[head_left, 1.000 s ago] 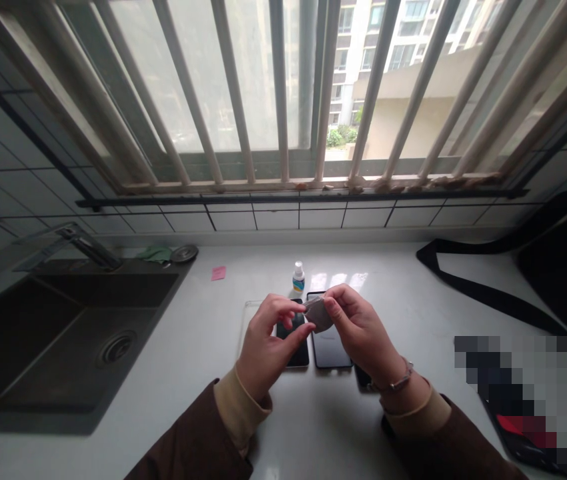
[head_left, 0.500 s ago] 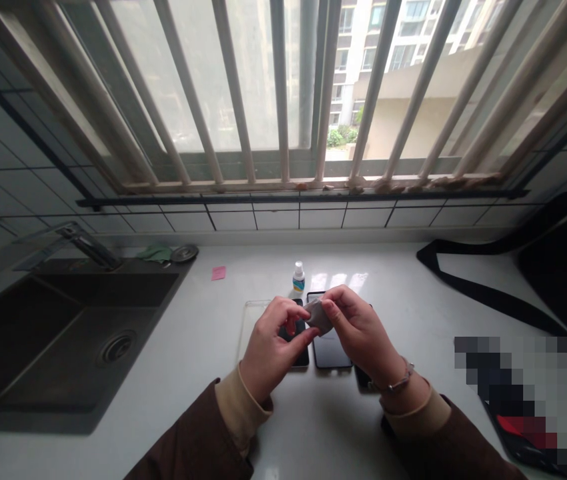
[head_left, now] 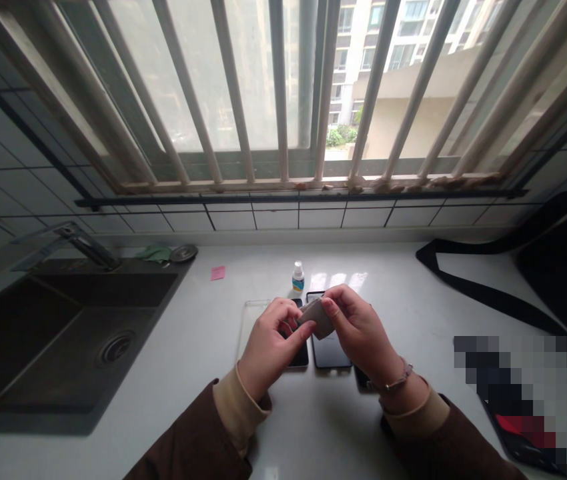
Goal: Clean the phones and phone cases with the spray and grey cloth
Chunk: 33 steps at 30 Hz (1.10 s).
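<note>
Between my two hands is a small, thin grey cloth (head_left: 319, 321), apparently folded. My left hand (head_left: 271, 343) pinches its left edge with thumb and fingers. The thumb and fingertips of my right hand (head_left: 361, 330) grip its upper right side. Beneath the hands lie a dark phone (head_left: 301, 357) and, beside it, a second phone (head_left: 332, 355) with its screen up. Another dark flat object (head_left: 362, 380) is mostly hidden under my right hand. A clear phone case (head_left: 249, 320) lies left of the phones. Just behind them stands a small white bottle (head_left: 298, 279) with a blue label.
On the left is a dark sink (head_left: 78, 347) with a faucet (head_left: 91, 245); a green cloth (head_left: 154, 253) and drain strainer (head_left: 183, 253) sit at its corner. A pink sticky note (head_left: 218, 273) lies on the white counter (head_left: 183, 393). A black bag (head_left: 563, 260) with a strap is at right.
The grey cloth has turned a little between my fingers, and more of its flat face shows. My left fingers have shifted slightly along it.
</note>
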Tool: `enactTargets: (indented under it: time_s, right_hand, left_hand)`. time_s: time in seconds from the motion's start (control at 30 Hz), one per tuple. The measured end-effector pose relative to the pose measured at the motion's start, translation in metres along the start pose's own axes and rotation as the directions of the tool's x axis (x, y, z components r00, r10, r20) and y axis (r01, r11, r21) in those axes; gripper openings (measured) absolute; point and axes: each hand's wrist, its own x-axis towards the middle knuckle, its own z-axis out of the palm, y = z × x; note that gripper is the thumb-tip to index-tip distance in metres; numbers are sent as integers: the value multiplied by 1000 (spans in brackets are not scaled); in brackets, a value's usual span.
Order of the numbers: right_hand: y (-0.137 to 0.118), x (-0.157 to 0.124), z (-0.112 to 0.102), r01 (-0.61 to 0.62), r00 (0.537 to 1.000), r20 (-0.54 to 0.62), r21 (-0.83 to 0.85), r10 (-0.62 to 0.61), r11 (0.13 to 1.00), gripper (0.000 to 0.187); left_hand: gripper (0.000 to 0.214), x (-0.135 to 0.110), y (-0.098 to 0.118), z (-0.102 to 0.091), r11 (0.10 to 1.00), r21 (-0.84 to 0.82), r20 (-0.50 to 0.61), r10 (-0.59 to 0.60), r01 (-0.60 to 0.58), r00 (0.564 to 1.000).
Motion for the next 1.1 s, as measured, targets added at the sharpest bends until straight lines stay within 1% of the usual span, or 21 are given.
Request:
enactTargets:
  time_s: [0.1, 0.2, 0.3, 0.4, 0.5, 0.53, 0.6, 0.7, 0.77, 0.9, 1.0, 1.1]
  right_hand:
    - [1, -1, 2, 2, 1000, -11, 3, -2, 1000, 28]
    - [3, -1, 3, -3, 1000, -23, -9, 3, 1000, 27]
    - [4, -2, 3, -1, 998, -56, -25, 0, 1000, 27]
    - [6, -2, 3, -7, 996, -92, -19, 5, 1000, 28]
    - [7, -2, 3, -16, 994, -112, 5, 16, 1000, 28]
    - [8, -2, 3, -18, 993, -112, 13, 20, 1000, 28]
    - [9, -2, 4, -18, 994, -103, 27, 21, 999, 26]
    - [10, -3, 5, -14, 996, -86, 33, 17, 999, 24]
    - [9, -4, 6, -9, 997, -79, 41, 12, 999, 24]
    - [7, -3, 6, -1, 995, -97, 90, 10, 996, 25]
    - [6, -2, 6, -9, 989, -144, 134, 29, 991, 25]
    - [6, -2, 5, -9, 981, -187, 159, 39, 987, 24]
  left_hand:
    - [27, -1, -3, 3, 988, -124, 0, -90, 89, 996]
    - [29, -2, -4, 6, 955, -246, 27, -165, 167, 986]
    - [33, -1, -4, 9, 921, -328, 47, -205, 209, 978]
    - [36, 0, -3, 10, 884, -405, 37, -238, 233, 970]
    - [44, 1, -3, 11, 826, -491, 40, -296, 276, 955]
    - [47, 0, -2, 11, 808, -508, 63, -312, 299, 948]
    - [49, 0, -1, 11, 783, -510, 149, -326, 355, 934]
    - [44, 0, 2, 11, 781, -470, 282, -309, 412, 908]
    - [40, 0, 5, 11, 790, -455, 310, -292, 411, 905]
    - [34, 0, 5, 9, 797, -455, 254, -311, 397, 916]
    - [37, -1, 3, 9, 793, -469, 196, -335, 388, 922]
    - [36, -2, 0, 9, 796, -491, 144, -327, 354, 934]
